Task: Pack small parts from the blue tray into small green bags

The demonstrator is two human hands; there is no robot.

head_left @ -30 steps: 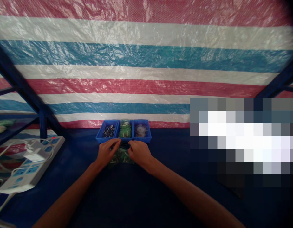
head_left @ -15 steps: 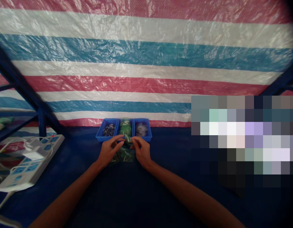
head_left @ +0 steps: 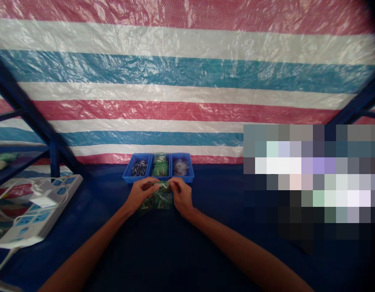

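Note:
A clear plastic bag of small green parts (head_left: 158, 199) lies on the dark blue table in front of three blue bins. My left hand (head_left: 141, 195) pinches the bag's top left edge, fingers closed. My right hand (head_left: 181, 195) pinches the top right edge, fingers closed too. Behind the hands, the left bin (head_left: 138, 168) holds dark and silver pins, the middle bin (head_left: 160, 165) holds green parts, and the right bin (head_left: 181, 167) holds pale clear bits.
A white power strip (head_left: 38, 209) with a plugged-in adapter and cables lies at the left. A blue metal rack frame (head_left: 29, 117) stands at the left, and a striped tarp hangs behind. A blurred patch (head_left: 312, 178) covers the right side.
Both hands moved from resting over the bag to pinching its top edge; the bag's top has been lifted and spread a little between them.

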